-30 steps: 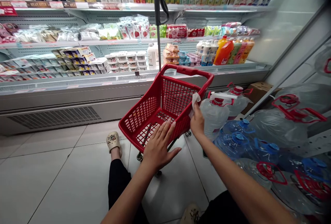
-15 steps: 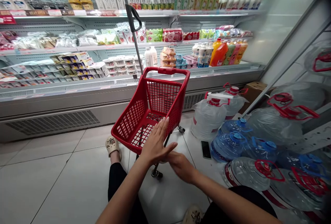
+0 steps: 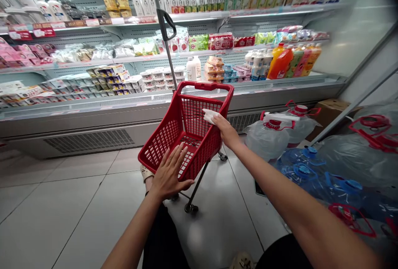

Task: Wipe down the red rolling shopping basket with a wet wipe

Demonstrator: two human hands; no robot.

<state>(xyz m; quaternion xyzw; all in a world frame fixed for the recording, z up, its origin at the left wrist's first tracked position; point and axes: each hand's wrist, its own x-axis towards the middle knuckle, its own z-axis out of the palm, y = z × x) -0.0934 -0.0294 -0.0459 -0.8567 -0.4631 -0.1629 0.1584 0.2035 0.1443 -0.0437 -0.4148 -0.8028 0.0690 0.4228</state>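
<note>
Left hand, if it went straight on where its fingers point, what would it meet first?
Likely the red cart, right ahead of the left hand; depth leaves unclear whether they already touch.

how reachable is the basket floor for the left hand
Likely yes: the left hand is spread at the red basket, and nothing visible blocks its fingers from the basket floor.

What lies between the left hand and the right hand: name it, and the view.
In the head view, the red cart's perforated side wall lies between the left hand and the right hand, which holds a white wipe.
</note>
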